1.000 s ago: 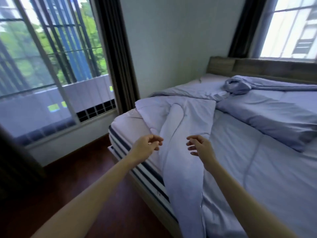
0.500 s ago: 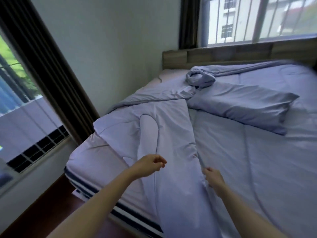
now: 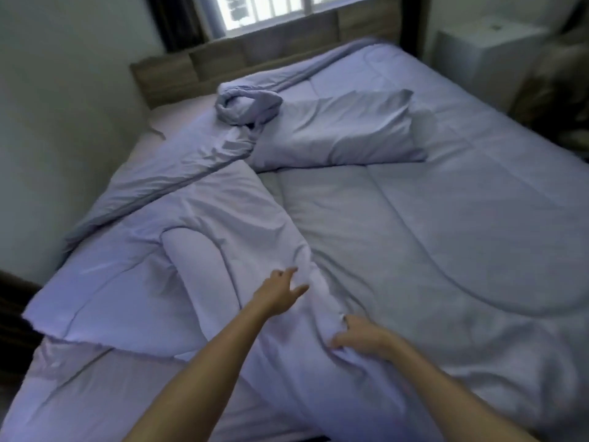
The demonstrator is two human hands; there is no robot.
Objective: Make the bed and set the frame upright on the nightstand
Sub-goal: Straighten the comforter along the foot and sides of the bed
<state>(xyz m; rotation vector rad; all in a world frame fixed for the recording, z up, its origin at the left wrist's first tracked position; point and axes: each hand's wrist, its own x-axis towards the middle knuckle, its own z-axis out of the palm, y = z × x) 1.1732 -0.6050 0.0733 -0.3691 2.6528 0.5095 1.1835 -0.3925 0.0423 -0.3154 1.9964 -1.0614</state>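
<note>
A pale lilac duvet (image 3: 430,250) covers the bed, with its left part folded back over itself in a long flap (image 3: 204,237). My right hand (image 3: 360,338) is closed on the folded edge of that flap near the foot of the bed. My left hand (image 3: 277,293) hovers just above the flap with its fingers spread, holding nothing. A pillow (image 3: 338,132) lies askew near the head of the bed, beside a twisted bundle of sheet (image 3: 247,105). The white nightstand (image 3: 478,55) stands at the far right; no frame is visible on it.
A wooden headboard (image 3: 261,55) runs under the window (image 3: 271,11). A white wall borders the bed's left side. Bare mattress (image 3: 178,113) shows at the top left corner. Something dark and blurred sits at the right edge beyond the nightstand.
My view has swung right, from the balcony window to the whole bed. My right hand has dropped onto the duvet's folded edge and closed on it; my left hand has opened above the flap.
</note>
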